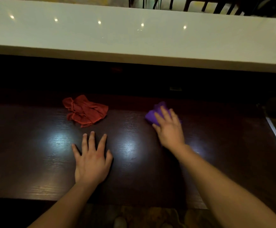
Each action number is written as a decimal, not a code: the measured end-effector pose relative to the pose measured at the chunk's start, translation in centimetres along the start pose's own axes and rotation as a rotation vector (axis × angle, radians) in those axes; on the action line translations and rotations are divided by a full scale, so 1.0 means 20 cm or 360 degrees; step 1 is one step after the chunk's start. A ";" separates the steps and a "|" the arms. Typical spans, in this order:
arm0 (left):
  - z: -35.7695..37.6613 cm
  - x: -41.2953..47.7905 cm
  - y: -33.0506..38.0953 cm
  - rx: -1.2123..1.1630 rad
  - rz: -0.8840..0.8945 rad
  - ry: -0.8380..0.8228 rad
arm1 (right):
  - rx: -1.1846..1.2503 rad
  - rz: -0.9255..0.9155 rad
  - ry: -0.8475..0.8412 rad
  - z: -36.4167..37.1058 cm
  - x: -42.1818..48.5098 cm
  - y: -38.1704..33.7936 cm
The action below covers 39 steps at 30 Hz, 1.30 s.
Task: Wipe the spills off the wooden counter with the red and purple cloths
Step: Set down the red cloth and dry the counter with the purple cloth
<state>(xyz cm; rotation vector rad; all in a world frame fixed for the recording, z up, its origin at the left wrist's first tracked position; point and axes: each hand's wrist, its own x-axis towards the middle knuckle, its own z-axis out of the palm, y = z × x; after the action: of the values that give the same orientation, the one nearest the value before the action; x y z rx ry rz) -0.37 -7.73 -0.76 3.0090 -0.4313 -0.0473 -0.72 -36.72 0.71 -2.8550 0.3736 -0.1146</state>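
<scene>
Near: left hand [92, 159] spread flat, bracing on wooden counter [35, 145]; right hand [168, 127] pressing purple cloth [152, 115] to wipe; red cloth [85, 110] idle far left

There is a single view, from a wide-angle camera worn on the person's head. It looks forward and steeply down from above the near edge of the wooden counter [35, 162], close enough that both bare forearms enter from the bottom edge of the picture and reach up into the middle. The counter's dark surface fills the lower half, with its near edge low in the picture and floor showing below it. A raised white ledge [134, 41] crosses the upper part beyond the counter's far edge, bowed by the lens. Chair legs [216, 5] show at the very top.
</scene>
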 end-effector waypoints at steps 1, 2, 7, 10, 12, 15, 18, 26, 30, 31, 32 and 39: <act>0.00 0.00 0.00 0.0005 0.0010 -0.0003 | 0.0001 -0.0134 -0.0021 0.02 -0.09 -0.07; -0.01 -0.01 0.00 0.0011 0.0020 -0.0007 | -0.0014 -0.0283 -0.0057 0.05 -0.20 -0.14; -0.01 -0.01 0.00 0.0015 0.0023 -0.0020 | -0.0045 -0.0807 -0.0226 0.06 -0.50 -0.15; -0.01 -0.02 -0.01 0.0024 0.0034 -0.0020 | -0.0067 -0.0600 -0.0133 0.02 -0.26 -0.01; 0.00 -0.01 -0.01 0.0027 0.0032 -0.0018 | -0.0064 -0.0244 -0.0082 0.00 -0.03 0.06; 0.00 0.00 -0.01 0.0016 0.0014 -0.0025 | -0.0078 0.0042 -0.0008 0.00 0.26 0.06; -0.01 0.00 -0.01 0.0003 0.0002 -0.0023 | -0.0038 0.0180 0.0062 0.02 0.43 -0.07; -0.02 0.00 -0.01 -0.0020 0.0014 -0.0019 | 0.0204 -0.0757 -0.0187 0.16 -0.13 -0.48; -0.02 0.01 -0.02 -0.0028 0.0003 -0.0011 | 0.0008 -0.0810 -0.0139 0.11 0.07 -0.32; -0.01 0.00 -0.02 -0.0031 0.0000 -0.0006 | -0.0030 -0.0651 -0.0100 0.09 0.19 -0.29; -0.01 0.00 -0.02 -0.0035 0.0001 -0.0003 | -0.0045 -0.0474 -0.0095 0.07 0.30 -0.26; -0.01 0.00 -0.01 -0.0077 -0.0006 0.0014 | 0.0117 -0.0151 -0.0044 0.09 0.20 -0.43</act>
<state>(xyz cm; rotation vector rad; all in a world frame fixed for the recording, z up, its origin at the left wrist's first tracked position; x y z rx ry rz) -0.26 -7.44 -0.50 2.9617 -0.4171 -0.0442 5.46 -29.31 1.35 -2.7985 0.2238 -0.1048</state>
